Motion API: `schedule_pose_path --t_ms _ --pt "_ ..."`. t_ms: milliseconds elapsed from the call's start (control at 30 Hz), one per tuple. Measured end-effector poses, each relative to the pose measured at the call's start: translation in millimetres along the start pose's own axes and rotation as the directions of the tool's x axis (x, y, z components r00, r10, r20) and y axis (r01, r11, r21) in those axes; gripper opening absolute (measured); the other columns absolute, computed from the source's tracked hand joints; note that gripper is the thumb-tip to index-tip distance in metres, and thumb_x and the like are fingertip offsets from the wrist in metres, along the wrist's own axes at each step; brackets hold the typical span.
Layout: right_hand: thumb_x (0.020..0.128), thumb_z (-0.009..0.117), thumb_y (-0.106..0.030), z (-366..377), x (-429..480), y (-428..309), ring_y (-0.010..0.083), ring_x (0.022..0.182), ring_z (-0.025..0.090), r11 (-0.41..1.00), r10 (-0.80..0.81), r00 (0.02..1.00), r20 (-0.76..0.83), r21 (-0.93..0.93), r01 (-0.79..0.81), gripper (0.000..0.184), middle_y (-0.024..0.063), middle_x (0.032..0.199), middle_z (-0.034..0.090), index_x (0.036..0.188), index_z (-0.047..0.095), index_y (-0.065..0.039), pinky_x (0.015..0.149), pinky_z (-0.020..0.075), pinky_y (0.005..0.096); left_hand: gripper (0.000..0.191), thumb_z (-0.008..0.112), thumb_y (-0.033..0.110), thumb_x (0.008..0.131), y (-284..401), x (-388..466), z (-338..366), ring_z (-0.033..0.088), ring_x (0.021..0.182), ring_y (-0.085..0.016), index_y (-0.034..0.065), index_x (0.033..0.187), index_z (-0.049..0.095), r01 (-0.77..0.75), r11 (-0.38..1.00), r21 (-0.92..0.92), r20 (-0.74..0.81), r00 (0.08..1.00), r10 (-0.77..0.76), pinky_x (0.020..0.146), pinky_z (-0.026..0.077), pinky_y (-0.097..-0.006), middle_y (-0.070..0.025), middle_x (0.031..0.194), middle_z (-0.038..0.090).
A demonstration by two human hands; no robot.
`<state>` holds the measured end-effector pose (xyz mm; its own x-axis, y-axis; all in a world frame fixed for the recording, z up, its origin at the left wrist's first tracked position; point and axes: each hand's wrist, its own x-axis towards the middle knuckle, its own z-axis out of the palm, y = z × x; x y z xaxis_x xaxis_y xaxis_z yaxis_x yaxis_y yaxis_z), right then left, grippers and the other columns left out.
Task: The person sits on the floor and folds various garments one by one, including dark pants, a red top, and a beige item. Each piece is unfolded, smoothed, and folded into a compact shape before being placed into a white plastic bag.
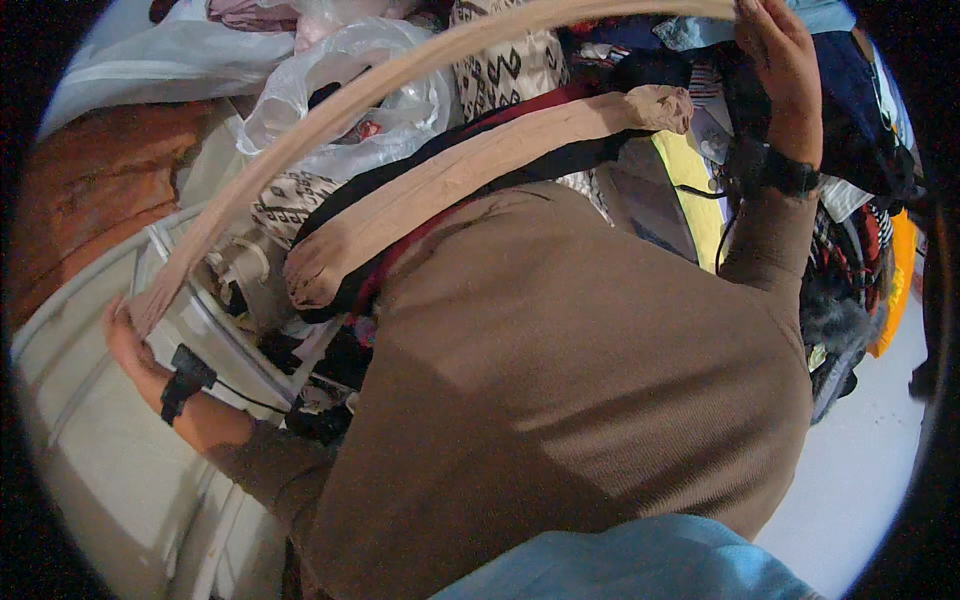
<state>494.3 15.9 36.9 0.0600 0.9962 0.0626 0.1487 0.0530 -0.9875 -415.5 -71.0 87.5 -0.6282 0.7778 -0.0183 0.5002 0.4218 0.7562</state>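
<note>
A long strip of beige stretchy fabric [322, 124] is drawn out in an arc between my two hands. My left hand [133, 341] grips its lower end at the far left. At the upper right my right hand [776, 45] grips the other end; its fingertips are partly cut off by the picture's edge. Below the arc, another beige fabric tube [480, 161] with bunched darker ends lies on folded black cloth [555, 161] in front of my body. Each wrist wears a black strapped device with a cable.
A translucent plastic bag [405, 105] and patterned cloth [510, 71] lie beyond the black cloth. Rust-brown fabric [105, 195] is at the left, above a pale ribbed surface [97, 397]. Piled clothes [840, 105], a yellow item [690, 187] and an orange item [896, 285] are at the right.
</note>
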Motion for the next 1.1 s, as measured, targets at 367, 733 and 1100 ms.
schedule_pose_path --t_ms 367,733,1100 --pt "0.088 0.062 -0.007 -6 -58 81 0.009 0.09 0.057 0.854 0.413 0.907 0.077 -0.38 -0.356 0.02 0.0006 0.1 0.065 0.108 0.065 -0.006 0.077 0.045 0.0229 0.024 0.061 0.017 0.089 -33 -139 120 0.056 0.089 -0.017 0.004 0.109 0.062 0.022 0.922 0.386 0.529 0.814 -0.241 0.079 0.046 -0.0296 -0.0044 0.1 0.062" --pt "0.089 0.062 -0.005 14 -42 67 0.0022 0.064 0.047 0.947 0.314 0.949 0.019 0.062 -0.314 0.011 -0.0041 0.084 0.058 0.099 0.059 -0.007 0.056 0.034 0.0176 0.029 0.061 0.015 0.088 94 -229 281 0.056 0.111 -0.028 0.0017 0.113 0.059 -0.653 0.731 -0.199 0.746 0.382 0.545 0.097 0.042 -0.0356 -0.0144 0.115 0.06" --pt "0.082 0.06 -0.01 26 -47 104 0.0286 0.097 0.061 0.204 0.128 0.923 0.364 -0.92 0.334 0.025 0.0101 0.101 0.065 0.106 0.065 -0.009 0.087 0.0473 0.0391 0.022 0.055 0.02 0.095 78 -222 308 0.058 0.09 -0.021 -0.0004 0.099 0.061 -0.355 0.932 -0.078 0.892 0.392 0.224 0.084 0.045 -0.0316 -0.0092 0.093 0.062"
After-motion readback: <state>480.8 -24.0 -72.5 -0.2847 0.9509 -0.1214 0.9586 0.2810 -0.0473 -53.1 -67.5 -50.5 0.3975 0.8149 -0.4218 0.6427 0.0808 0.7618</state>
